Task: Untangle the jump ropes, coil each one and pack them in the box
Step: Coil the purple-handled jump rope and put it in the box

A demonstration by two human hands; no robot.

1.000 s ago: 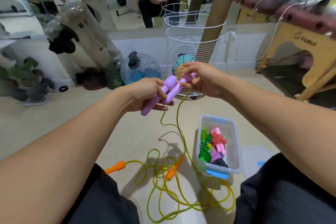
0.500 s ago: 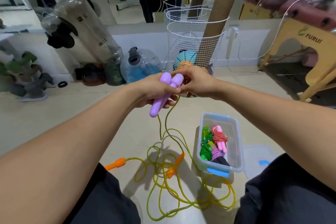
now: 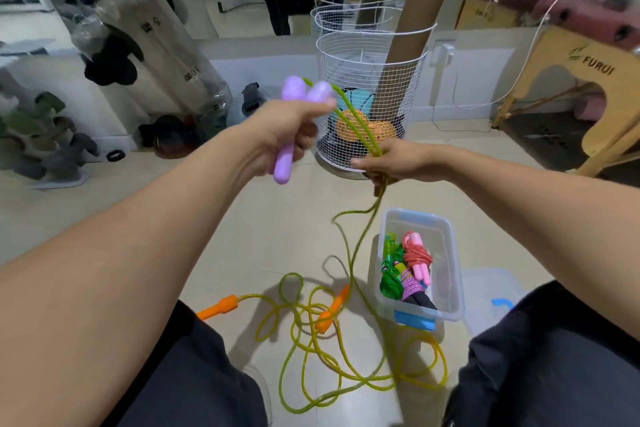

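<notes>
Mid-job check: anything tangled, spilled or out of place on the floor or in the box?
Yes. The orange-handled rope lies in a loose tangle on the floor beside the box, its loops mixed with the green rope hanging from the right hand. Nothing looks spilled or broken.

Two purple handles [image 3: 294, 94], two orange handles [image 3: 219, 307], one clear box [image 3: 453, 253], one wire basket [image 3: 370, 55].
</notes>
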